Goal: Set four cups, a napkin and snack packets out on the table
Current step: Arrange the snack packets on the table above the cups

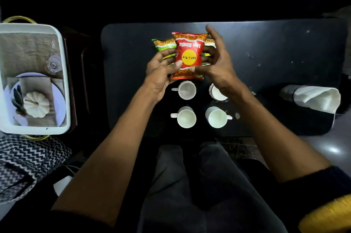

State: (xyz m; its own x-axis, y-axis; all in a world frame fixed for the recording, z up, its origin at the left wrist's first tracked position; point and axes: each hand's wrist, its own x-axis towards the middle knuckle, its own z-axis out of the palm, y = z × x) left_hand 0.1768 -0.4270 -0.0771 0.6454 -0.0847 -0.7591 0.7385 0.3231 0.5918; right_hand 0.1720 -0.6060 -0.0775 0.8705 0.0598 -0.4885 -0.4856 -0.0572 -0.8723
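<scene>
The snack step is on now. The left hand (pixel 161 73) and the right hand (pixel 218 65) hold a red packet (pixel 189 56) between them, just over the dark table (pixel 266 46). The left fingers (pixel 177 64) pinch its near left side, and the right fingers curl around its right edge. The red packet is shiny and puffy, with a yellow circle and upside-down words. Green packets (pixel 164 43) peek out from under it. Four white cups (pixel 187 118) already stand in a square nearby, and the napkin (pixel 317 98) lies at the right end of the table. I think the next move is to lay the red packet down flat beside the green ones.
</scene>
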